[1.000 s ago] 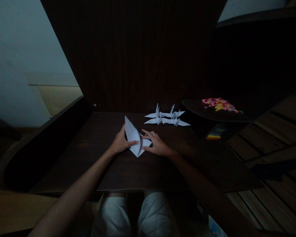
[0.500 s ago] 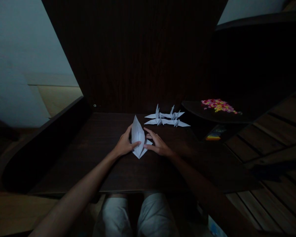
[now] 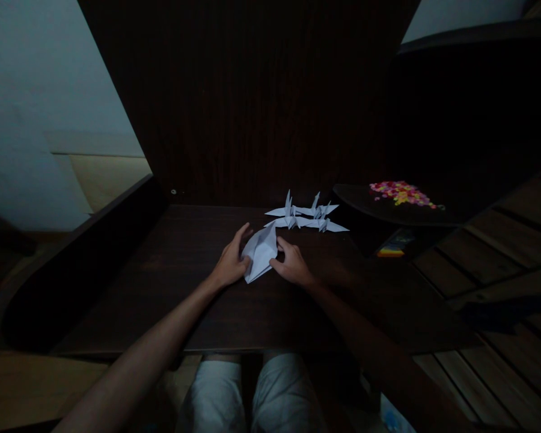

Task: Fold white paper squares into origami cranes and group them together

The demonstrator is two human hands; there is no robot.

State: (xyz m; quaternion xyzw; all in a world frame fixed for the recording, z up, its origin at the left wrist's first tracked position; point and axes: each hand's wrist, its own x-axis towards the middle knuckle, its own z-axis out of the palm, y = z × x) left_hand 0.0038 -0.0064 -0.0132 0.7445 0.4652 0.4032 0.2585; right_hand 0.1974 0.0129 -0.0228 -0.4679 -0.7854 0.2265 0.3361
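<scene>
Between my two hands is a partly folded sheet of white origami paper [image 3: 260,251], its top point tilted to the right. My left hand [image 3: 229,258] grips its left edge, thumb on the near face and fingertips reaching up past the edge. On the opposite side, my right hand [image 3: 293,262] pinches the right edge with thumb and fingers. Just beyond the paper, several white folded paper cranes [image 3: 321,224] stand in two rows on the dark desk [image 3: 171,270].
A dark side panel [image 3: 72,258] rises at the desk's left, and a tall dark back panel [image 3: 252,102] stands behind. On a low shelf [image 3: 356,201] at the right lies a heap of small pink, red and yellow pieces [image 3: 403,192]. Slatted wood [image 3: 505,234] extends beyond it.
The paper has turned from nearly upright to leaning right, and its folded layers look spread wider. My right hand has closed on its right edge.
</scene>
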